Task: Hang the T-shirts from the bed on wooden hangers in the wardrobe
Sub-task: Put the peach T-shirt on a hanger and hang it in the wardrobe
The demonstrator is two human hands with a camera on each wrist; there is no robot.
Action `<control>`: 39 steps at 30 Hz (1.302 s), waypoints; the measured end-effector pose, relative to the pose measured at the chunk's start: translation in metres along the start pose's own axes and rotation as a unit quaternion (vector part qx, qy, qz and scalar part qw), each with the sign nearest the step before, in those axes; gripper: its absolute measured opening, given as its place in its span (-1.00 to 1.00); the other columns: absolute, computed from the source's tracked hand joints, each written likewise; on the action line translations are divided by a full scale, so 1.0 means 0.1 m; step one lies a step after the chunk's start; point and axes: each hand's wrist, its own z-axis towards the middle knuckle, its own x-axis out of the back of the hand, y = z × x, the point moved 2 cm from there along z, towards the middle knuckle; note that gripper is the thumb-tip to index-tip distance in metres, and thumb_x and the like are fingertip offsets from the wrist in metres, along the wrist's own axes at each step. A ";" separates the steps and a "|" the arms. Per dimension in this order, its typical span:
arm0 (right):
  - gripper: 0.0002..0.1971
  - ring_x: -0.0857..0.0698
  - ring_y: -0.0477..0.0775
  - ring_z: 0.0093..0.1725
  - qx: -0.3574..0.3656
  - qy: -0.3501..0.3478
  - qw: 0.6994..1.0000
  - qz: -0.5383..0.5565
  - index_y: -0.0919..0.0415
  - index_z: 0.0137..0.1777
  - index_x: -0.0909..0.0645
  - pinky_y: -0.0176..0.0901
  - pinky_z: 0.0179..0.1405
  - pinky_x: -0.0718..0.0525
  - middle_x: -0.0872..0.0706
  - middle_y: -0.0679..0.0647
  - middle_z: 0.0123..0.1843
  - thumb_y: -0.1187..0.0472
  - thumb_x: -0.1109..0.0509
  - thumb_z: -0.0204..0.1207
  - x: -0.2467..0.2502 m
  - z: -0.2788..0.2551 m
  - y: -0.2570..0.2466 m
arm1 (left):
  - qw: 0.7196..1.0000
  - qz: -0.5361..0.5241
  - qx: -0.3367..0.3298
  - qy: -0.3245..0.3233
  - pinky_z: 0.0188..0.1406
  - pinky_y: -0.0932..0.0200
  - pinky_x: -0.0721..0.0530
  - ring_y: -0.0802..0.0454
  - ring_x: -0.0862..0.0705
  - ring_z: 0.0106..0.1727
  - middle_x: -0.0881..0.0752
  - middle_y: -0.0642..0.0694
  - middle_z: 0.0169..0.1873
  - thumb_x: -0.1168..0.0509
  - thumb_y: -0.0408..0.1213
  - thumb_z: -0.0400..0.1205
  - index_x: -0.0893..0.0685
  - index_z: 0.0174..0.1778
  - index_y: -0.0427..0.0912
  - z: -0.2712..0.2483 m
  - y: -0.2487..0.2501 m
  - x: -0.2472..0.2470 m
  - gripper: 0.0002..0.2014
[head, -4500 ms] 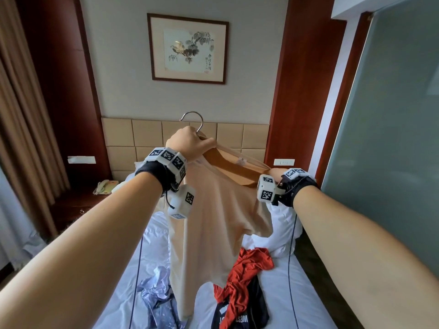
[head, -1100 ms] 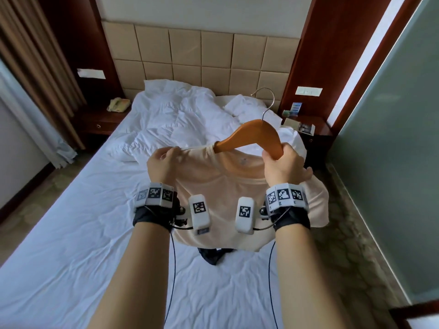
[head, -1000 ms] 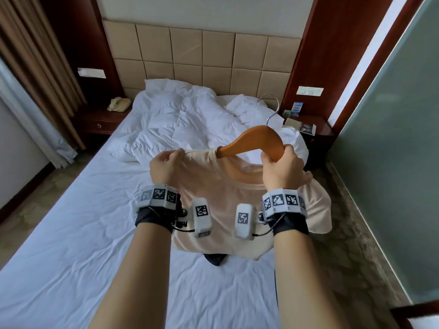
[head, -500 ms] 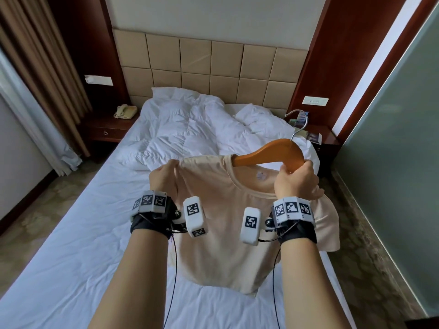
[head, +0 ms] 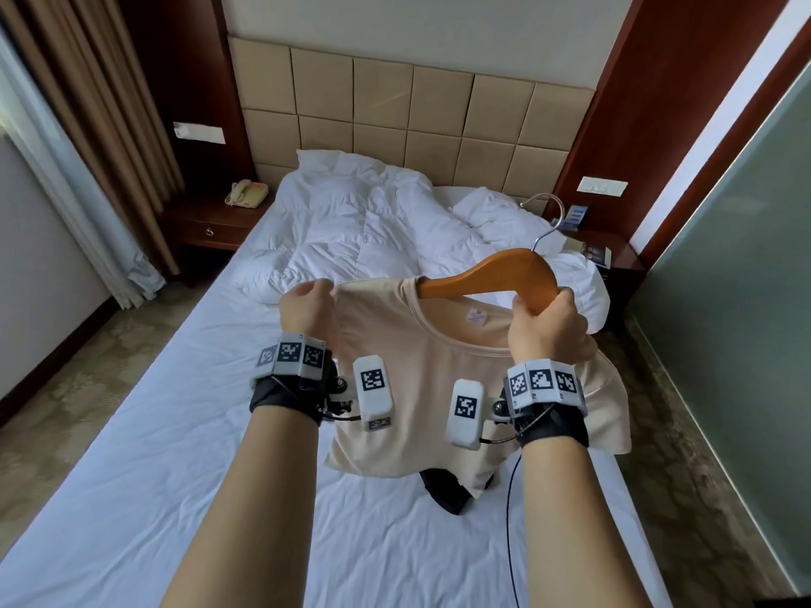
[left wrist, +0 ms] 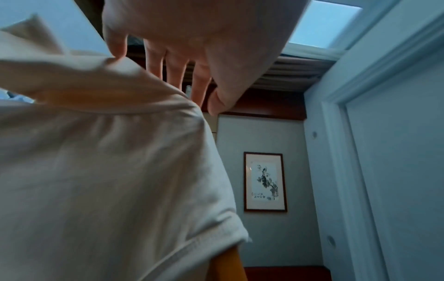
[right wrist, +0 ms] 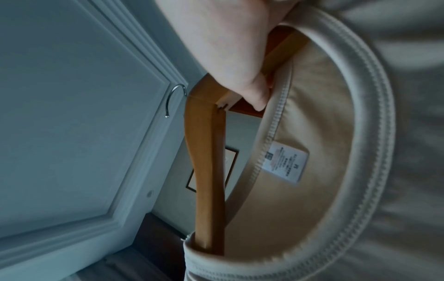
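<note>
White bedding covers the bed, with a padded headboard behind it and a dark garment lying on the sheet; the wardrobe is not in view. Above the mattress we hold a beige T-shirt that is partly dressed onto a wooden hanger. Our left hand pinches the shirt's left shoulder, which the left arm of the hanger already fills; the left wrist view shows cloth drawn over that end. Our right hand is curled around the hanger's right arm, which still stands outside the neck opening, as the right wrist view confirms; whether this hand also catches some fabric we cannot tell. The metal hook points away from us, toward the pillows. We judge the work on this shirt to be about half complete: the right arm must yet pass under the collar and seat in the right shoulder, after which the garment goes to the wardrobe rail. At least the dark garment appears to remain on the bed for a later round.
</note>
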 end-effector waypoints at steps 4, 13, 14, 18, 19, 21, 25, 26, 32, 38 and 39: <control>-0.66 -0.63 0.32 0.27 0.033 -0.012 0.999 -0.006 0.19 0.16 -0.57 0.18 0.39 -0.31 -0.77 0.19 0.19 -0.02 -0.47 0.55 -0.08 -0.06 -0.05 | 0.997 0.023 -0.041 -0.060 0.16 -0.18 -0.66 -0.28 -0.71 0.07 -0.78 -0.28 -0.09 -0.33 -0.01 0.45 -0.80 0.02 -0.29 0.03 0.06 -0.04 -0.57; -0.66 -0.68 0.30 0.20 0.035 -0.029 0.999 0.007 0.15 0.08 -0.60 0.16 0.33 -0.39 -0.79 0.13 0.13 -0.09 -0.49 0.52 -0.15 -0.13 0.00 | 1.000 0.014 0.006 -0.010 0.06 -0.15 -0.78 -0.17 -0.78 -0.12 -0.81 -0.23 -0.24 -0.45 -0.07 0.44 -0.80 -0.26 -0.10 0.20 -0.11 0.08 -0.83; -0.66 -0.69 0.30 0.19 0.035 -0.035 0.999 0.004 0.14 0.07 -0.59 0.17 0.33 -0.39 -0.80 0.12 0.12 -0.10 -0.49 0.52 -0.16 -0.13 0.01 | 0.999 0.045 -0.001 -0.021 0.12 -0.14 -0.76 -0.21 -0.78 -0.02 -0.82 -0.23 -0.16 -0.42 -0.11 0.48 -0.82 -0.18 -0.11 0.21 -0.09 0.07 -0.84; -0.66 -0.70 0.28 0.09 0.059 -0.053 0.997 -0.016 0.09 -0.03 -0.54 0.17 0.29 -0.41 -0.81 0.08 0.04 -0.17 -0.47 0.50 -0.17 -0.17 -0.02 | 0.983 0.175 -0.044 -0.038 0.28 -0.10 -0.64 -0.26 -0.70 0.17 -0.81 -0.20 0.04 -0.29 -0.07 0.48 -0.83 0.04 -0.06 0.17 0.01 0.02 -0.68; -0.64 -0.68 0.28 0.04 0.067 -0.061 0.996 -0.020 0.10 -0.03 -0.54 0.16 0.28 -0.43 -0.80 0.07 0.02 -0.19 -0.46 0.50 -0.17 -0.19 -0.03 | 0.978 0.195 -0.065 -0.032 0.27 -0.08 -0.64 -0.25 -0.69 0.19 -0.81 -0.16 0.06 -0.28 -0.03 0.46 -0.83 0.07 -0.04 0.15 0.04 0.01 -0.64; -0.61 -0.62 0.28 -0.03 0.077 -0.085 0.993 -0.024 0.11 -0.01 -0.56 0.17 0.26 -0.49 -0.79 0.07 0.02 -0.21 -0.47 0.49 -0.17 -0.24 -0.04 | 0.977 0.176 -0.117 -0.041 0.19 -0.05 -0.68 -0.17 -0.73 0.13 -0.82 -0.10 0.03 -0.31 -0.09 0.49 -0.83 0.05 -0.06 0.08 0.10 -0.05 -0.70; -0.59 -0.69 0.35 0.01 0.113 -0.124 0.985 -0.028 0.06 -0.05 -0.59 0.09 0.13 -0.54 -0.80 0.07 -0.05 -0.27 -0.51 0.43 -0.22 -0.38 -0.05 | 0.969 0.027 -0.146 -0.196 -0.25 0.02 -0.70 0.00 -0.76 -0.06 -0.80 -0.05 -0.13 -0.40 -0.19 0.55 -0.81 -0.05 -0.10 -0.18 0.18 -0.28 -0.86; -0.61 -0.70 0.33 0.01 0.120 -0.133 0.983 -0.028 0.07 -0.04 -0.60 0.06 0.09 -0.57 -0.80 0.06 -0.07 -0.23 -0.52 0.43 -0.24 -0.41 -0.05 | 0.961 0.018 -0.143 -0.235 -0.32 0.06 -0.68 0.04 -0.75 -0.04 -0.78 -0.02 -0.12 -0.42 -0.13 0.56 -0.81 0.00 -0.11 -0.25 0.18 -0.35 -0.81; -0.70 -0.70 0.19 0.02 0.171 -0.180 0.968 -0.044 0.03 0.00 -0.63 -0.03 -0.03 -0.50 -0.79 0.01 -0.05 -0.12 -0.55 0.43 -0.31 -0.47 -0.04 | 0.919 0.098 -0.126 -0.361 -0.46 0.05 -0.79 0.09 -0.75 -0.05 -0.73 -0.07 -0.12 -0.45 0.01 0.60 -0.69 0.12 -0.20 -0.48 0.06 -0.65 -0.65; -0.70 -0.71 -0.11 0.00 0.159 -0.255 0.951 0.071 -0.08 0.16 -0.70 -0.15 0.02 -0.61 -0.79 -0.16 0.01 -0.10 -0.55 0.47 -0.35 -0.29 0.14 | 0.938 0.096 -0.170 -0.286 -0.54 0.02 -0.77 0.05 -0.67 -0.28 -0.59 -0.08 -0.36 -0.49 0.05 0.55 -0.62 -0.22 -0.20 -0.41 -0.01 -0.72 -0.64; -0.76 -0.72 -0.15 0.02 0.156 -0.245 0.953 0.087 -0.09 0.10 -0.71 -0.07 0.17 -0.65 -0.79 -0.20 -0.03 -0.14 -0.49 0.51 -0.35 -0.24 0.20 | 0.941 0.091 -0.172 -0.276 -0.53 -0.04 -0.78 0.03 -0.67 -0.29 -0.59 -0.11 -0.36 -0.49 0.06 0.54 -0.63 -0.22 -0.22 -0.39 -0.02 -0.71 -0.62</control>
